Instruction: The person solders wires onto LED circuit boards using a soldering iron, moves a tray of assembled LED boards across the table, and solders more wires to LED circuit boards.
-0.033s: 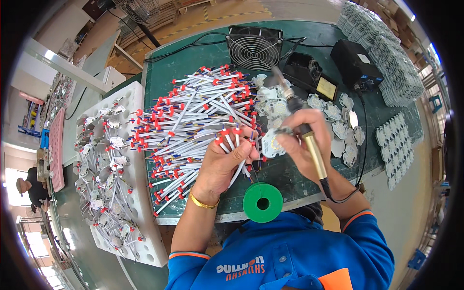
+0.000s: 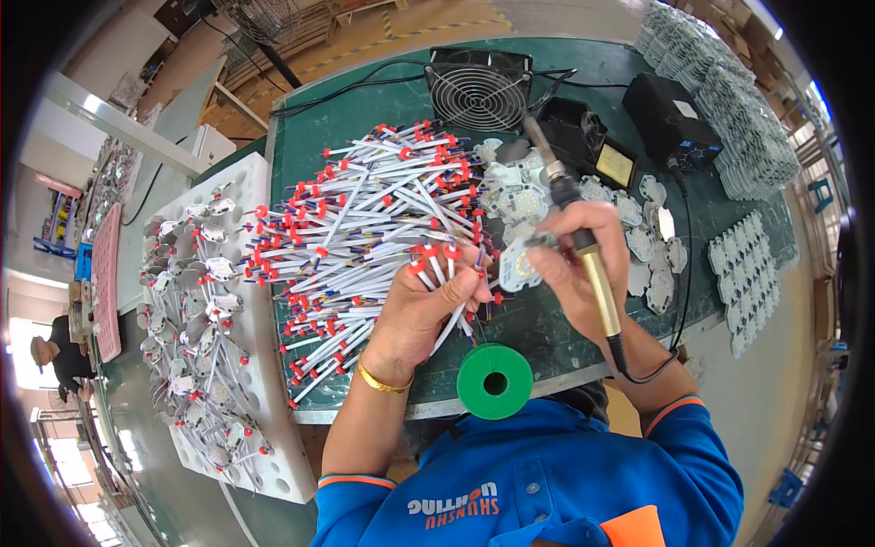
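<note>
My left hand (image 2: 424, 314) is closed round a few white cables (image 2: 441, 268) with red collars, at the right edge of a large heap of such cables (image 2: 365, 219). To its right, my right hand (image 2: 583, 264) grips a soldering iron (image 2: 594, 281) slantwise, the metal end pointing up and away. Its thumb and fingers also pinch a small pale circuit board (image 2: 518, 266), which is apart from the cables. A green solder spool (image 2: 470, 381) sits at the near table edge, below my left hand; thin wire runs up from it toward the cable ends.
Loose boards (image 2: 521, 201) lie beyond my right hand. Farther back stand a fan (image 2: 480, 96), an iron stand with a yellow sponge (image 2: 615, 167) and a black control box (image 2: 673, 118). Boards are stacked (image 2: 743, 118) at right. A white foam tray (image 2: 260, 365) holds wired boards at left.
My right hand has shifted slightly to the right, carrying the soldering iron and the circuit board. My left hand stays nearly in place, still holding the cables.
</note>
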